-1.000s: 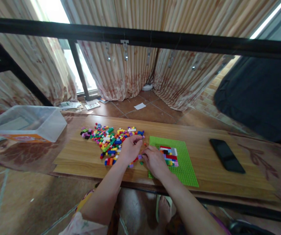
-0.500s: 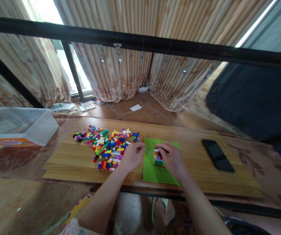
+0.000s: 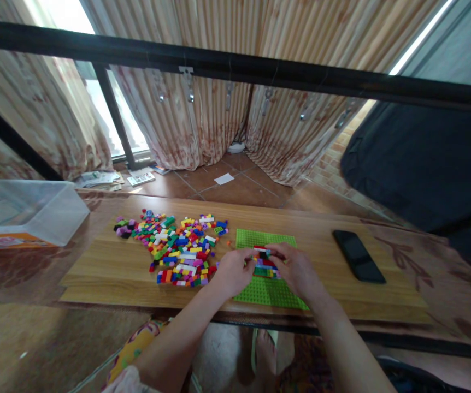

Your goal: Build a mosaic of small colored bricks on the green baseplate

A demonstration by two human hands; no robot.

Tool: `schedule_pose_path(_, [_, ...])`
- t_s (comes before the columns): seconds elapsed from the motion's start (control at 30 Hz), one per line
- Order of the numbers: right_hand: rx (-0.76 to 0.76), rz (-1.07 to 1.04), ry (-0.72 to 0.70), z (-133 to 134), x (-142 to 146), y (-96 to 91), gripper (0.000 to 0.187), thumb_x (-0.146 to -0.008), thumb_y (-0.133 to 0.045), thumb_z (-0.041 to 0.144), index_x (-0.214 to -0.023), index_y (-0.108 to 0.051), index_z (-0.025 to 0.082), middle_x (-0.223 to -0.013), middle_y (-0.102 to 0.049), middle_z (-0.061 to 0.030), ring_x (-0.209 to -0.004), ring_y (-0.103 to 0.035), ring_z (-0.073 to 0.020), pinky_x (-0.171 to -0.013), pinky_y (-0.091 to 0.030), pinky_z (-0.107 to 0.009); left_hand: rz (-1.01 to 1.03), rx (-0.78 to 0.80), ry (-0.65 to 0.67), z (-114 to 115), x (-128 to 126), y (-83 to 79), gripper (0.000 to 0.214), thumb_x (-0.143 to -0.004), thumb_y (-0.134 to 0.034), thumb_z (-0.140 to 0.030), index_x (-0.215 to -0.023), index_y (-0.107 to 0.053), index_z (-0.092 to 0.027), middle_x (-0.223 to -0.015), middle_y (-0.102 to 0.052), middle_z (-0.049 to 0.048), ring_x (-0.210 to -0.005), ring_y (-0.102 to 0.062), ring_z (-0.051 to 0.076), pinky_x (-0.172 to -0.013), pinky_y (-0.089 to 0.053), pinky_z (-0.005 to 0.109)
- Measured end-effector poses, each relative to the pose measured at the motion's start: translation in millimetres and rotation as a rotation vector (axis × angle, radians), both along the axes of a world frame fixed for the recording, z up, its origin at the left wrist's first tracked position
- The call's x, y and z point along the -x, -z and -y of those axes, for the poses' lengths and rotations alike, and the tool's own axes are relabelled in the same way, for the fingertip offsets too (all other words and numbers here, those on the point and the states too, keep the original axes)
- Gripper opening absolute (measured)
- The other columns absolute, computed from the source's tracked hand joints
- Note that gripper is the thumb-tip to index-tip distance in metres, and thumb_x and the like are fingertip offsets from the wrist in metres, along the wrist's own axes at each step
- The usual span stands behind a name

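A small build of coloured toy bricks (image 3: pixel 265 268) stands on the green studded baseplate (image 3: pixel 270 295), with red, white, black, purple and green pieces showing. My left hand (image 3: pixel 235 270) is closed at its left side, thumb and forefinger bent against the bricks. From the right, my right hand (image 3: pixel 296 268) pinches the build near its upper edge. Fingers of both hands cover parts of it, and any single small brick between them is too small to make out. Left of the baseplate lies a loose pile of mixed bricks (image 3: pixel 182 245).
A black phone (image 3: pixel 358 256) lies on the right of the wooden board (image 3: pixel 108 273). At the far left stands a clear plastic bin (image 3: pixel 63 213) with an orange label. A black metal bar (image 3: pixel 235 54) crosses in front of the curtains. Papers (image 3: pixel 141 177) lie on the floor beyond.
My left hand has moved right, from beside the baseplate to the brick build. My right hand stays at the build. The baseplate has turned slightly, and the view has shifted a little.
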State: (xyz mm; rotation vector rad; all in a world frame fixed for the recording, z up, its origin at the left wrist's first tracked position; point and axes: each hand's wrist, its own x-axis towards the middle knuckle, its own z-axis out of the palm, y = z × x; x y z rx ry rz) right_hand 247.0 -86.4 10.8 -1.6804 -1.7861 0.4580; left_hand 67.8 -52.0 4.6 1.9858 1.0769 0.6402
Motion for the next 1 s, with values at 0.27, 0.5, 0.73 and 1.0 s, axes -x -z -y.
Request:
schedule_pose_path(0.27, [-0.014,0.120,-0.019,0,1,-0.3,0.027,-0.079,-0.053,0.014,-0.097,-0.071,0.024,-0.094,-0.072,-0.0044,-0.086,-0.064,-0.0193,-0.080,-0.049,-0.034,-0.041,-0.043,0.057,3,-1,-0.3,0.035,-0.085,-0.047,-0.020,-0.114,-0.068,-0.022,-0.103,-0.073,0.0051,-0.085,-0.067,0.018,-0.078,-0.051,0.028])
schedule_pose_path(0.5, [-0.012,0.230,-0.057,-1,1,-1.1,0.028,-0.082,-0.052,0.012,-0.100,-0.070,0.023,-0.099,-0.072,-0.0056,-0.091,-0.063,-0.0202,-0.083,-0.047,-0.034,-0.095,-0.082,0.095,6,-3,-2.8,0.035,-0.086,-0.047,-0.019,-0.116,-0.065,-0.024,-0.106,-0.072,0.0045,-0.090,-0.067,0.019,-0.081,-0.052,0.029])
schedule_pose_path(0.73, [0.021,0.295,-0.093,-5,2,-1.3,0.033,-0.082,-0.050,0.009,-0.106,-0.068,0.024,-0.101,-0.071,-0.0057,-0.090,-0.063,-0.0199,-0.081,-0.046,-0.031,-0.256,-0.201,0.141,10,-4,-0.2,0.040,-0.087,-0.044,-0.019,-0.124,-0.057,-0.024,-0.108,-0.069,0.0072,-0.093,-0.066,0.022,-0.084,-0.053,0.034])
schedule_pose_path(1.0, [0.035,0.334,0.008,-11,5,5.4,0.046,-0.077,-0.053,0.007,-0.122,-0.060,0.018,-0.096,-0.069,-0.0085,-0.091,-0.062,-0.0225,-0.085,-0.047,-0.036,-0.287,-0.235,0.153,12,-3,-3.6,0.036,-0.088,-0.041,-0.019,-0.120,-0.059,-0.022,-0.105,-0.069,0.0076,-0.090,-0.066,0.024,-0.081,-0.054,0.037])
